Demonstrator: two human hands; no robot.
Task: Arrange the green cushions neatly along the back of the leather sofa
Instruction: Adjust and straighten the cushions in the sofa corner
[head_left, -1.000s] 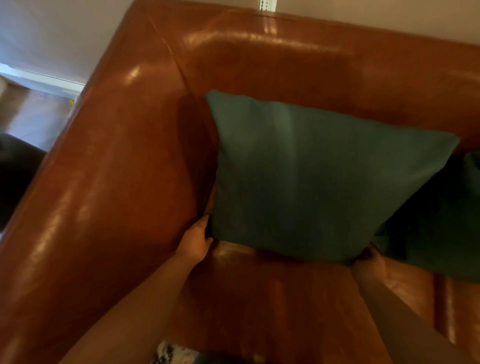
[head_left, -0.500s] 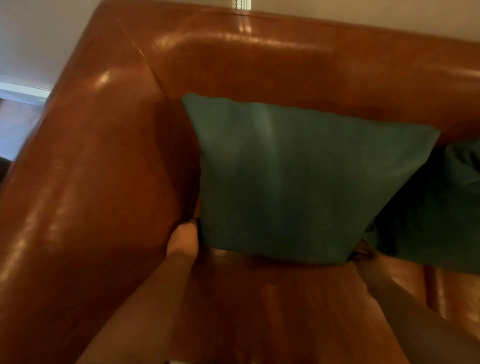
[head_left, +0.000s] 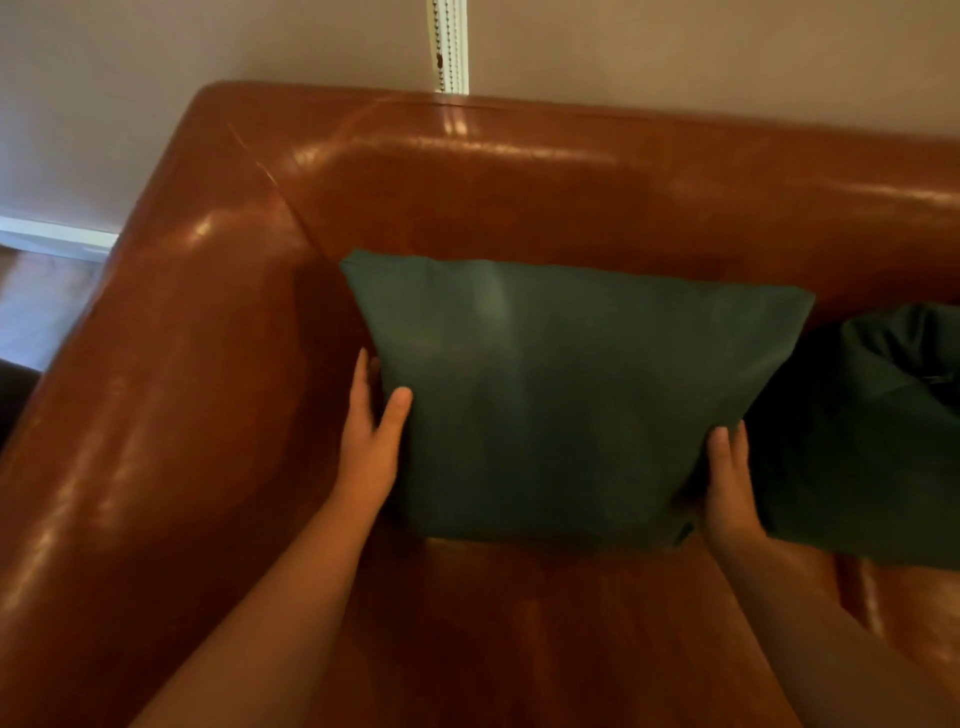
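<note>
We steady a green cushion upright against the sofa back in the far-left corner, left hand and right hand gripping its side edges. Next, we judge, the slumped second cushion at right needs straightening beside it.

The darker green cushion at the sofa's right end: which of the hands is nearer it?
Right. The right hand holds the front cushion's right edge, just beside the darker green cushion. The left hand grips the front cushion's far left edge, by the armrest.
</note>
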